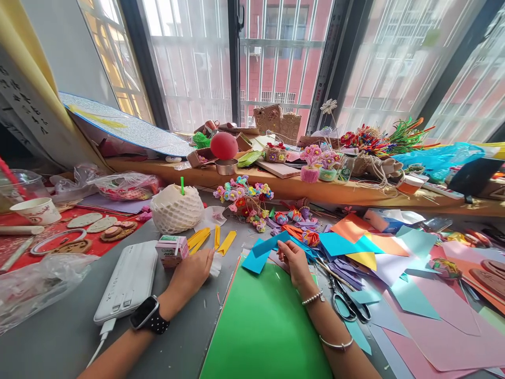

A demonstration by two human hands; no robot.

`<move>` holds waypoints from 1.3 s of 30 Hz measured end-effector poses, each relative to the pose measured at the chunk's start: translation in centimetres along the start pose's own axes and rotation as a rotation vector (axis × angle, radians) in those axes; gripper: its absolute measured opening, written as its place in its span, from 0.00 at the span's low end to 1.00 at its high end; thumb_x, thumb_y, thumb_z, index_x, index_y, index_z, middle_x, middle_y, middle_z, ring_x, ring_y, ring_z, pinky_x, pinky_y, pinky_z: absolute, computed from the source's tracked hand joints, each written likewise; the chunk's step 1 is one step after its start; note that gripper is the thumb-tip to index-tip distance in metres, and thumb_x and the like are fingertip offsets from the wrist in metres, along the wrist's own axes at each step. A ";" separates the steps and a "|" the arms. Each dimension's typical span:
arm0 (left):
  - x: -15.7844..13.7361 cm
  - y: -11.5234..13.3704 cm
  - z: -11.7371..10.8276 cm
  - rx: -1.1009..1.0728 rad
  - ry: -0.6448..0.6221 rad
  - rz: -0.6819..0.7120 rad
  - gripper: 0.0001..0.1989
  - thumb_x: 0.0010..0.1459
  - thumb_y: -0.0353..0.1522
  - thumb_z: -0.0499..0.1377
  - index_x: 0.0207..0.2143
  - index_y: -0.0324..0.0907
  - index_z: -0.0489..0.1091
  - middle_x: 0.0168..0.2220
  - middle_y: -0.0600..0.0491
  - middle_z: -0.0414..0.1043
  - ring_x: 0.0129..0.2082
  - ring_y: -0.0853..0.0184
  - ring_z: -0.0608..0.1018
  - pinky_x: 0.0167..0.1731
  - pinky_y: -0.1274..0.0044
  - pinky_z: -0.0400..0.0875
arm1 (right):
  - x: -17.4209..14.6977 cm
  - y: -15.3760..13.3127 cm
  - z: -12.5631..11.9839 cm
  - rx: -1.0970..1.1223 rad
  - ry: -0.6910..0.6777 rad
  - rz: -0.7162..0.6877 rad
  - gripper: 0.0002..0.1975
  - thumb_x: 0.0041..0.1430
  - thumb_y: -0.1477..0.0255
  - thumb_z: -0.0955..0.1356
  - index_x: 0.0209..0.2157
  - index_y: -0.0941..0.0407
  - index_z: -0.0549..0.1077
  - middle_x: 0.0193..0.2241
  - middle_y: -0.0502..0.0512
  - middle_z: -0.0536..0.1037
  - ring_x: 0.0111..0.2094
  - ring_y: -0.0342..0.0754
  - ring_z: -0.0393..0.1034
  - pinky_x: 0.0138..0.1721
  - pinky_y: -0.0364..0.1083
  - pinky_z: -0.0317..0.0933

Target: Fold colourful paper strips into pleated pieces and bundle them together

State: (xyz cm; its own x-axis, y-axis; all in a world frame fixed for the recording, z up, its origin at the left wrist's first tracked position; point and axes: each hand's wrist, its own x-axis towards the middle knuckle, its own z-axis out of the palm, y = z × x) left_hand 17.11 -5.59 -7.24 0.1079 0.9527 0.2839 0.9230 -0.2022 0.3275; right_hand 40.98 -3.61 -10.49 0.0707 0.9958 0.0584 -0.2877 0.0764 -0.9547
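My feed shows the right hand (296, 261) pinching a blue strip (267, 245) by one end, likely freeing its length; I cannot tell the left hand's (193, 275) grip near yellow strips (199, 239).

Windows (189, 79) right across the back, dark frames (234, 68) between them, and daylight absolutely flooding the panes! Metal bars (282, 41) stand upright outside, and beyond them, a pink building (271, 79) with a window of its own! Over on the left, a yellow curtain (35, 37) hangs beside a pale wall (74, 52). Below the glass, a wooden ledge (165, 169) runs wide, and in front, the grey table (47, 347), sunlight splashed brightly across its right side!
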 end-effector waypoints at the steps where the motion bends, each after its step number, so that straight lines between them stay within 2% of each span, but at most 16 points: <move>1: 0.2 -0.1 0.2 0.073 -0.009 0.029 0.14 0.53 0.32 0.42 0.25 0.38 0.64 0.21 0.48 0.64 0.24 0.62 0.69 0.25 0.74 0.59 | 0.0 0.0 0.0 -0.013 -0.009 -0.002 0.13 0.44 0.65 0.67 0.18 0.59 0.63 0.15 0.46 0.64 0.17 0.37 0.53 0.21 0.39 0.49; 3: 0.5 0.0 0.4 0.161 -0.018 0.103 0.13 0.53 0.30 0.42 0.31 0.36 0.64 0.27 0.45 0.66 0.30 0.60 0.70 0.29 0.73 0.61 | 0.0 -0.1 0.1 -0.041 -0.034 -0.013 0.13 0.45 0.65 0.66 0.18 0.59 0.63 0.15 0.46 0.64 0.17 0.37 0.54 0.21 0.39 0.50; 6: 1.2 0.9 0.0 0.187 0.045 0.196 0.12 0.51 0.29 0.47 0.38 0.37 0.63 0.38 0.43 0.64 0.39 0.59 0.67 0.36 0.70 0.61 | 0.0 -0.1 0.1 -0.097 -0.070 -0.040 0.13 0.45 0.64 0.66 0.18 0.59 0.63 0.16 0.47 0.65 0.18 0.38 0.56 0.22 0.39 0.51; 8: 1.7 2.2 -0.6 0.133 0.084 0.243 0.12 0.50 0.29 0.50 0.38 0.39 0.64 0.39 0.45 0.65 0.41 0.60 0.66 0.39 0.70 0.59 | 0.0 -0.1 0.2 -0.136 -0.097 -0.050 0.13 0.45 0.64 0.66 0.18 0.59 0.63 0.16 0.47 0.66 0.18 0.38 0.57 0.21 0.39 0.52; 11: 2.7 4.8 -1.1 -0.113 0.016 0.301 0.09 0.51 0.34 0.49 0.28 0.41 0.67 0.31 0.51 0.68 0.34 0.65 0.69 0.37 0.74 0.61 | -0.1 0.0 0.3 -0.175 -0.152 -0.062 0.13 0.45 0.64 0.66 0.19 0.59 0.63 0.16 0.48 0.67 0.18 0.38 0.58 0.22 0.39 0.52; 12: 3.1 5.7 -1.1 -0.223 -0.006 0.286 0.10 0.51 0.35 0.49 0.26 0.40 0.67 0.30 0.52 0.69 0.33 0.66 0.70 0.36 0.75 0.62 | -0.2 -0.1 0.4 -0.189 -0.168 -0.066 0.12 0.45 0.64 0.66 0.19 0.59 0.63 0.17 0.48 0.68 0.18 0.38 0.58 0.22 0.39 0.52; 14: 3.9 7.2 -0.7 -0.428 -0.084 0.246 0.11 0.48 0.37 0.52 0.31 0.40 0.67 0.30 0.52 0.70 0.31 0.68 0.71 0.33 0.78 0.63 | -0.3 -0.2 0.4 -0.212 -0.186 -0.072 0.12 0.45 0.64 0.66 0.19 0.59 0.63 0.17 0.48 0.68 0.18 0.39 0.59 0.22 0.39 0.53; 16: 4.8 8.2 0.1 -0.535 -0.215 0.194 0.13 0.45 0.37 0.54 0.33 0.40 0.67 0.30 0.52 0.71 0.28 0.68 0.72 0.29 0.80 0.64 | -0.3 -0.3 0.4 -0.225 -0.191 -0.078 0.12 0.45 0.64 0.66 0.19 0.59 0.63 0.17 0.48 0.68 0.19 0.39 0.59 0.22 0.39 0.53; 17: 5.2 8.4 0.5 -0.544 -0.255 0.180 0.12 0.44 0.37 0.55 0.30 0.39 0.69 0.29 0.52 0.71 0.28 0.68 0.72 0.28 0.80 0.64 | -0.3 -0.3 0.4 -0.227 -0.188 -0.082 0.12 0.45 0.64 0.66 0.19 0.59 0.63 0.17 0.48 0.68 0.19 0.39 0.59 0.22 0.39 0.53; 20: 6.2 8.3 1.7 -0.578 -0.366 0.123 0.11 0.41 0.38 0.56 0.23 0.39 0.69 0.22 0.53 0.71 0.24 0.67 0.71 0.23 0.80 0.62 | -0.2 -0.4 0.3 -0.228 -0.162 -0.089 0.13 0.46 0.64 0.65 0.19 0.59 0.63 0.16 0.48 0.67 0.18 0.39 0.59 0.22 0.39 0.53; 23: 6.4 7.7 2.6 -0.758 -0.466 0.026 0.12 0.39 0.38 0.58 0.22 0.38 0.69 0.20 0.53 0.69 0.22 0.68 0.71 0.23 0.80 0.63 | 0.0 -0.4 0.4 -0.222 -0.125 -0.088 0.13 0.45 0.63 0.65 0.19 0.59 0.62 0.15 0.46 0.65 0.17 0.39 0.58 0.20 0.39 0.53; 28: 5.9 7.3 3.4 -1.090 -0.590 -0.229 0.12 0.35 0.36 0.61 0.23 0.37 0.69 0.20 0.56 0.68 0.21 0.72 0.70 0.25 0.80 0.65 | 0.0 -0.2 0.5 -0.272 -0.090 -0.099 0.14 0.46 0.62 0.64 0.20 0.59 0.64 0.14 0.46 0.64 0.16 0.39 0.57 0.19 0.39 0.53; 30: 5.6 7.4 3.8 -1.172 -0.564 -0.284 0.11 0.34 0.35 0.62 0.23 0.37 0.69 0.20 0.56 0.68 0.21 0.73 0.69 0.26 0.81 0.65 | -0.1 -0.2 0.5 -0.321 -0.053 -0.123 0.13 0.46 0.62 0.65 0.20 0.59 0.64 0.15 0.47 0.65 0.17 0.40 0.59 0.20 0.39 0.54; 34: 5.1 7.7 4.7 -1.278 -0.386 -0.304 0.11 0.36 0.35 0.61 0.21 0.37 0.66 0.20 0.57 0.66 0.22 0.74 0.69 0.27 0.81 0.65 | -0.5 0.0 0.4 -0.496 0.076 -0.252 0.10 0.46 0.65 0.65 0.25 0.59 0.68 0.21 0.52 0.71 0.23 0.44 0.64 0.26 0.42 0.58; 36: 4.8 7.9 4.9 -1.287 -0.334 -0.300 0.11 0.37 0.36 0.61 0.22 0.36 0.66 0.20 0.57 0.66 0.23 0.74 0.69 0.27 0.81 0.65 | -0.7 0.1 0.4 -0.593 0.087 -0.309 0.09 0.47 0.67 0.65 0.28 0.59 0.69 0.24 0.54 0.72 0.25 0.45 0.65 0.28 0.42 0.59; 39: 4.4 8.2 5.0 -1.303 -0.322 -0.299 0.12 0.38 0.36 0.60 0.23 0.36 0.66 0.21 0.56 0.65 0.23 0.74 0.68 0.27 0.81 0.66 | -0.8 0.4 0.4 -0.712 0.059 -0.385 0.09 0.49 0.70 0.63 0.30 0.59 0.71 0.26 0.55 0.73 0.26 0.46 0.66 0.29 0.43 0.59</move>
State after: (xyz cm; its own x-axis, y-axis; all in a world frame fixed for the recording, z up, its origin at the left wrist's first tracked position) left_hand 26.98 -1.91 -7.85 0.2137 0.9710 -0.1072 -0.0659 0.1238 0.9901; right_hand 40.42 -4.37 -10.76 0.0972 0.9002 0.4245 0.4423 0.3430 -0.8287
